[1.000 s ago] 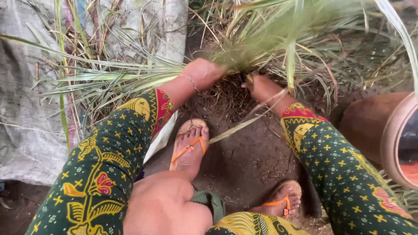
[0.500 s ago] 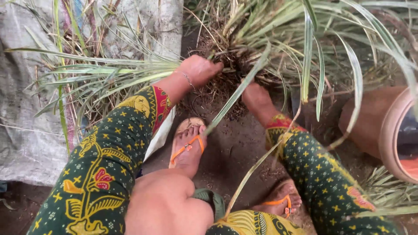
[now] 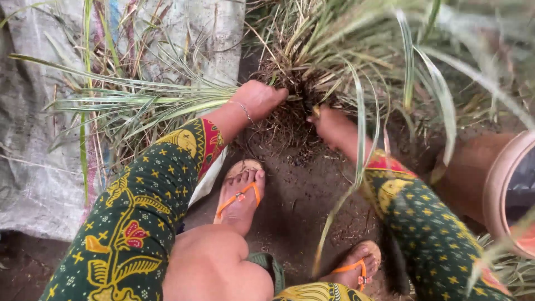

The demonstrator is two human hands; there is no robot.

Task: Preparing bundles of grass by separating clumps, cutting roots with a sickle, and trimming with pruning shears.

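Note:
A big clump of long green-and-white striped leaves (image 3: 356,50) with a dark tangle of roots and soil (image 3: 290,106) hangs low over bare earth. My left hand (image 3: 259,99) grips the left side of the root mass, a thin bracelet on its wrist. My right hand (image 3: 329,124) grips the right side of the roots, its fingers dug into them. Both arms wear green sleeves with yellow and red patterns. My feet in orange-strapped sandals (image 3: 239,192) stand on the soil below.
Several pulled grass plants (image 3: 128,106) lie on a grey woven sheet (image 3: 33,167) at the left. A terracotta pot (image 3: 496,173) lies on its side at the right edge. Dark soil (image 3: 301,195) covers the ground between my feet.
The clump has shifted and turned between my hands, its leaves swinging about. My right hand moved in toward the roots and then back a little; my left hand kept its hold.

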